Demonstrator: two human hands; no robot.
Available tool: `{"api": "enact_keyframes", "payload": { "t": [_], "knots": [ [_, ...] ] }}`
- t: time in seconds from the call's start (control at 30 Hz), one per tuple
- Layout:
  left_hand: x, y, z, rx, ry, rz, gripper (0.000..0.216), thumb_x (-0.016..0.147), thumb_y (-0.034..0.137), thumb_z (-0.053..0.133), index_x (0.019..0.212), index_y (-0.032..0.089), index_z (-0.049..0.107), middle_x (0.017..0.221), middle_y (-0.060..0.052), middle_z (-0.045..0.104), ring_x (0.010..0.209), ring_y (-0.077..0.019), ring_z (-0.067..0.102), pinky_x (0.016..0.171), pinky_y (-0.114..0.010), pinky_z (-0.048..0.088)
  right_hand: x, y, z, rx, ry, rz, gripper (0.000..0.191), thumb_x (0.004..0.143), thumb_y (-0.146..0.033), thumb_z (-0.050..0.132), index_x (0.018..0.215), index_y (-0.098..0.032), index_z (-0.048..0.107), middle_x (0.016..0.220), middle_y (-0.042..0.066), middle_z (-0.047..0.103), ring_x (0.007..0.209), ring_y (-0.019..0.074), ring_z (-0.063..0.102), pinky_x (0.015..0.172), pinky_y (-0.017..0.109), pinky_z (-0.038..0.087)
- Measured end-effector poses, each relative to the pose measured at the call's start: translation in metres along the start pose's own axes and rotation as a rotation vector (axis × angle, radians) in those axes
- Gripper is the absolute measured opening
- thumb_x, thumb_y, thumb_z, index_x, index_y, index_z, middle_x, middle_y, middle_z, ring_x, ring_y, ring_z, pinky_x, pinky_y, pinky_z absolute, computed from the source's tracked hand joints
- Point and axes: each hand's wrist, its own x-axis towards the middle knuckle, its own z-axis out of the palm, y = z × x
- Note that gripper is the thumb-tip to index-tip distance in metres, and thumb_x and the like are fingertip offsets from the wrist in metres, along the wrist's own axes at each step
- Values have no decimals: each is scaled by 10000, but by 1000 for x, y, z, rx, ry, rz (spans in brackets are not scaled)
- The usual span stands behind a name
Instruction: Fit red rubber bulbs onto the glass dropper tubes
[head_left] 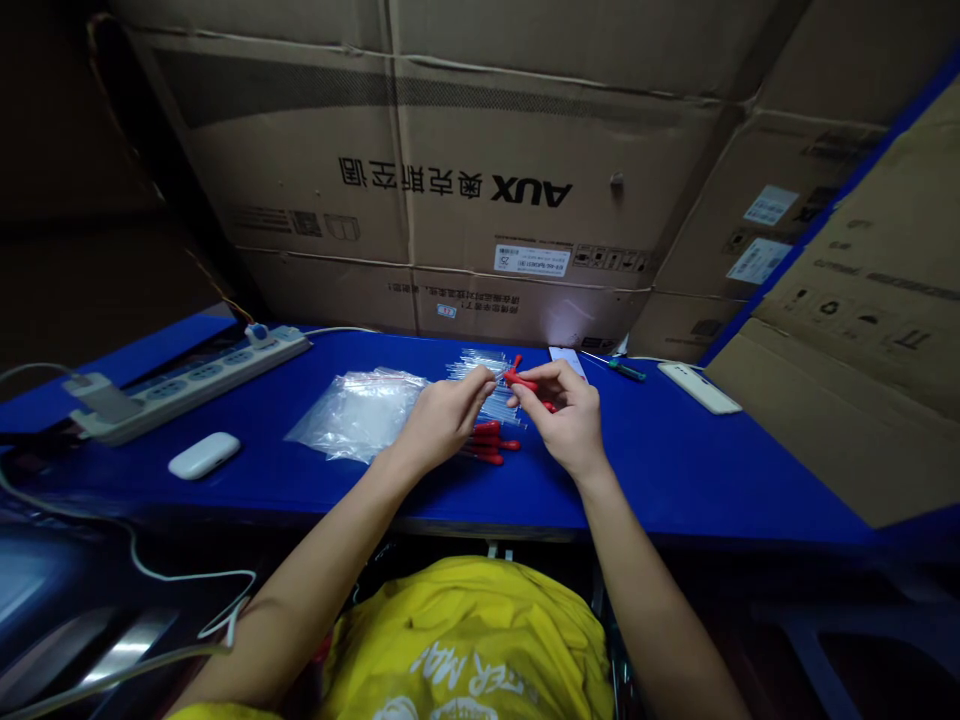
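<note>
My left hand is closed in a pinch on a thin, pale rod, whose end meets a small red piece. That red piece, with rounded, branching ends, is held between the thumb and fingers of my right hand. Below and behind both hands lies a pile of thin, clear-looking rods on the blue table. Several red-ended pieces lie nearer to me, beneath my left hand; part of them is hidden. How the rod and the red piece join is too small to tell.
Clear plastic bags lie left of the hands. Farther left are a white case and a power strip. A phone, a screwdriver and a white block lie toward the back right. Cardboard walls the table.
</note>
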Motion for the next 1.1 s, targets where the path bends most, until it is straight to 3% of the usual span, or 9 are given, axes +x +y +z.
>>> {"api": "enact_keyframes", "payload": {
  "t": [0.43, 1.1],
  "knots": [
    [-2, -4, -3, 35, -4, 70, 356, 1141, 405, 364, 987, 223, 628, 689, -9, 646, 573, -153, 551, 600, -259, 299, 2, -1, -1, 173, -21, 4, 244, 947, -466, 796, 969, -252, 681, 873, 25, 807, 764, 204, 815, 649, 320, 636],
    [-3, -12, -1, 122, 71, 210, 340, 1155, 371, 399, 1029, 202, 666, 716, -9, 709, 579, -130, 600, 572, -236, 315, 2, 3, -1, 252, -42, 53, 276, 894, -457, 859, 936, -239, 694, 870, 28, 820, 781, 223, 837, 679, 331, 684]
  ]
}}
